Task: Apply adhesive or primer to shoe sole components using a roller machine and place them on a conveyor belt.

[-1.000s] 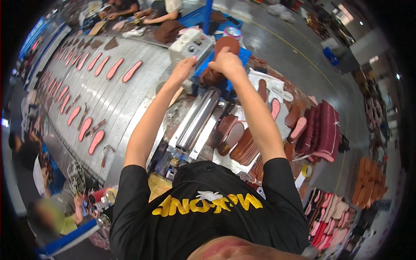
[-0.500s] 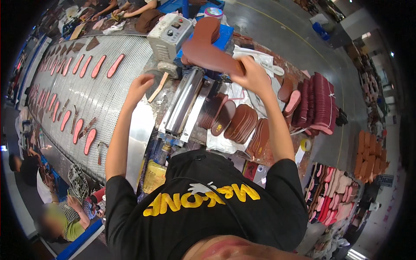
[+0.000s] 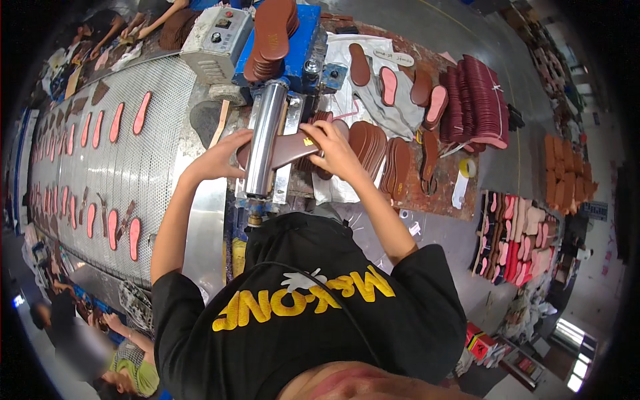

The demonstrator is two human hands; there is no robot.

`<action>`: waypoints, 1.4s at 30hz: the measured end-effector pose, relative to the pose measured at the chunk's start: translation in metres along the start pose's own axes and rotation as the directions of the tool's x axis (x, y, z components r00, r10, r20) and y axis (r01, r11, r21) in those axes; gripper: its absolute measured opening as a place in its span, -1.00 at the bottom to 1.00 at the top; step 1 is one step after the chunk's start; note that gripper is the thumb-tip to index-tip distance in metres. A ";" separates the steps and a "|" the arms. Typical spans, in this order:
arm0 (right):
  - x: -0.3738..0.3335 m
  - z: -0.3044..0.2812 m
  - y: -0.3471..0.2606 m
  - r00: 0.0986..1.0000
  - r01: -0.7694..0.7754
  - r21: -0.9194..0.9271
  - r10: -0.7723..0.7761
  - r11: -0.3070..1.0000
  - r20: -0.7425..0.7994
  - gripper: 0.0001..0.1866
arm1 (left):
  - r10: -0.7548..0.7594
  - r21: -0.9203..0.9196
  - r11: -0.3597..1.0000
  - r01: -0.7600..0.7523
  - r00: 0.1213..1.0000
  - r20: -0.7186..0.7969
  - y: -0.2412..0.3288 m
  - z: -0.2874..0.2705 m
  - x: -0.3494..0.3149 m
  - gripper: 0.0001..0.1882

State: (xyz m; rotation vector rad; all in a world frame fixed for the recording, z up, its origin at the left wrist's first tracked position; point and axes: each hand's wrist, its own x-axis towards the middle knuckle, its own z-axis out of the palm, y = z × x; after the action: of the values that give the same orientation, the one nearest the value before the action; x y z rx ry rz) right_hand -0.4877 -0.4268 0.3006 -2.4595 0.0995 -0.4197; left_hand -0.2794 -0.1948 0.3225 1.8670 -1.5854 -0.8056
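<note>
A brown insole [image 3: 293, 151] lies under the shiny metal roller [image 3: 265, 137] of a press machine, sticking out on both sides. My right hand [image 3: 333, 151] pinches its right end, where a small gold mark shows. At the left of the roller, my left hand [image 3: 219, 156] has its thumb and fingers around the insole's other end. Behind the roller, a stack of brown insoles [image 3: 272, 37] rests on the blue machine body [image 3: 305, 50]. More brown insoles [image 3: 368, 148] stand in bundles just right of my right hand.
A perforated metal conveyor [image 3: 163, 87] with rows of pink insoles [image 3: 142, 113] runs along the left. A grey control box [image 3: 217, 41] stands behind the roller. To the right are maroon bundles [image 3: 473, 103], a tape roll [image 3: 467, 168] and a grey cloth [image 3: 407, 103]. Other people work at far left.
My right hand has come down and nearer with the brown insole, which now passes under the roller. My left hand has moved in to the insole's left end. The view has shifted.
</note>
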 end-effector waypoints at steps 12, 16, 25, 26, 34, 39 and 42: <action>-0.175 0.127 0.018 0.814 -0.566 0.025 0.554 0.824 0.172 -0.60 | 0.108 0.187 0.981 -0.057 0.955 -0.275 -0.092 -0.029 -0.066 -0.20; -0.245 0.172 0.032 0.688 -0.699 0.086 0.634 0.710 0.353 -0.69 | 0.000 0.033 0.999 0.010 0.958 -0.286 -0.147 -0.027 -0.093 -0.19; -0.324 0.202 0.043 0.193 -0.974 0.218 0.718 0.059 0.669 -0.83 | -0.753 -0.964 -0.090 -0.249 0.651 -0.098 -0.307 -0.002 -0.232 -0.38; -0.325 0.202 0.046 0.193 -0.974 0.217 0.723 0.061 0.663 -0.83 | -0.823 -0.965 -0.129 -0.229 0.567 -0.024 -0.325 0.002 -0.247 -0.40; -0.252 0.201 -0.006 0.159 -0.949 0.315 0.823 -0.026 0.546 -0.85 | -0.997 -0.968 -0.046 -0.247 0.079 0.027 -0.411 0.016 -0.291 -0.44; -0.258 0.202 -0.028 0.183 -0.967 0.250 0.829 0.054 0.528 -0.81 | -0.967 -0.887 -0.056 -0.459 0.247 -0.067 -0.444 -0.016 -0.233 -0.47; -0.281 0.200 -0.036 0.260 -0.951 0.279 0.834 0.134 0.487 -0.74 | -0.979 -0.874 -0.112 -0.472 0.205 0.014 -0.439 -0.032 -0.166 -0.54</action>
State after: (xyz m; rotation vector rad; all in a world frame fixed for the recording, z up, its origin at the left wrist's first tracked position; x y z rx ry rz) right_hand -0.6907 -0.2337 0.0962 -1.4057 1.1865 0.3736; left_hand 0.0116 0.0354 0.0333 0.9419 0.7451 -0.4890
